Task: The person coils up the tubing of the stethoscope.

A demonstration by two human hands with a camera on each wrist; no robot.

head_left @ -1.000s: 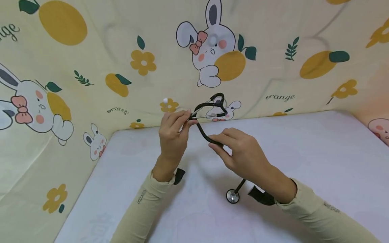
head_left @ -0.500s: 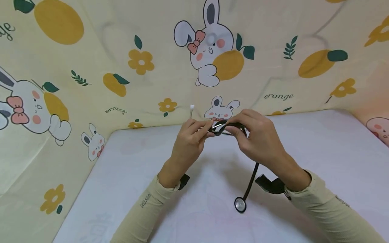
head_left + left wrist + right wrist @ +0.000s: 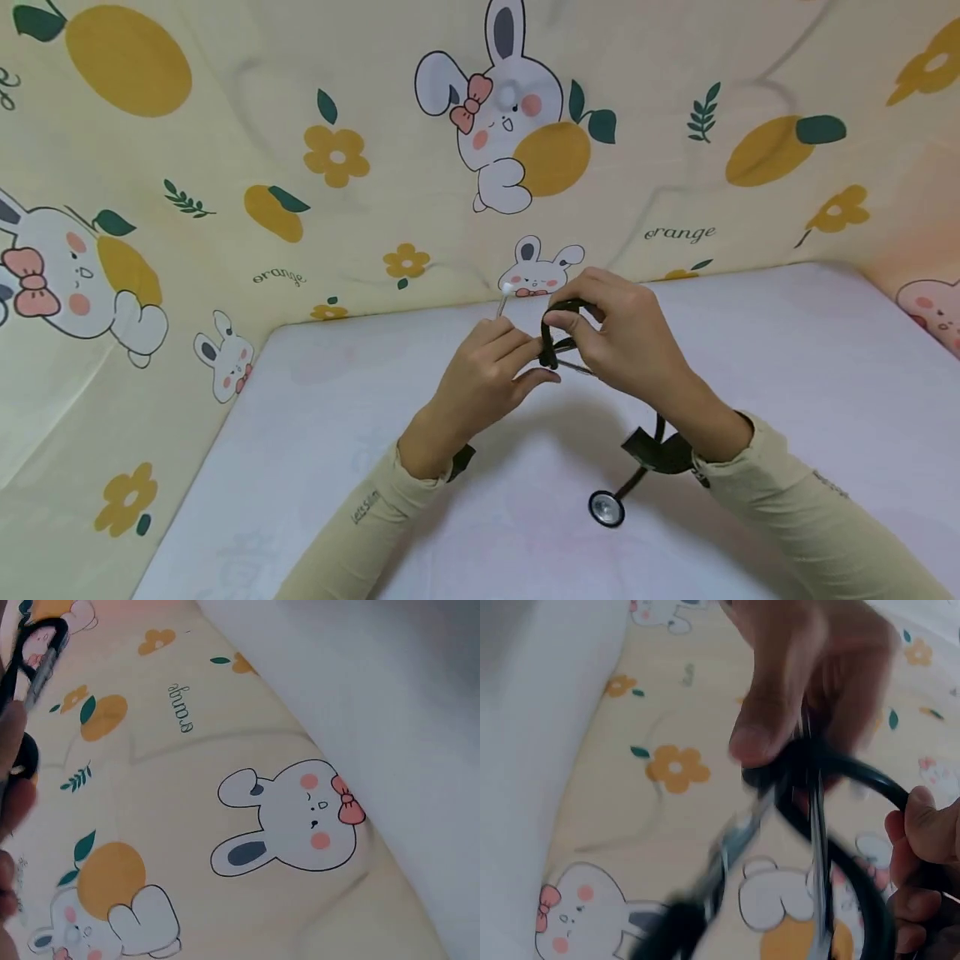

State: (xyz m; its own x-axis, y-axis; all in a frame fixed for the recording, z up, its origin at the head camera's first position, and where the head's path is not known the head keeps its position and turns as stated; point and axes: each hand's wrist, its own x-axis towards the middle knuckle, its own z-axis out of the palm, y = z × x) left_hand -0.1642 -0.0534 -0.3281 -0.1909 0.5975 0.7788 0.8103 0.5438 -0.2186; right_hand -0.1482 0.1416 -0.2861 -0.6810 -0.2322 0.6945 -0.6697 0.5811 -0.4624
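Observation:
Both hands hold a stethoscope in the air above the white table. My left hand (image 3: 487,362) grips it where the metal ear tubes meet the black tubing (image 3: 548,333). In the right wrist view, the left thumb (image 3: 754,739) lies against that black joint, blurred. A white ear tip (image 3: 507,290) sticks up behind the left fingers. My right hand (image 3: 626,333) pinches a bend of the tubing between thumb and fingers. Below the right wrist hangs the round metal chest piece (image 3: 606,508). The left wrist view catches only left fingertips (image 3: 11,802) and dark tubing at its edge.
A white table surface (image 3: 337,467) lies under the hands. Behind it and at the left rises a cream cloth (image 3: 405,108) printed with rabbits and oranges. Black straps (image 3: 660,452) sit at both wrists.
My right hand has moved up from the lower tubing, taking a bend of it near the joint. My left hand has shifted right and down. The chest piece has swung slightly right.

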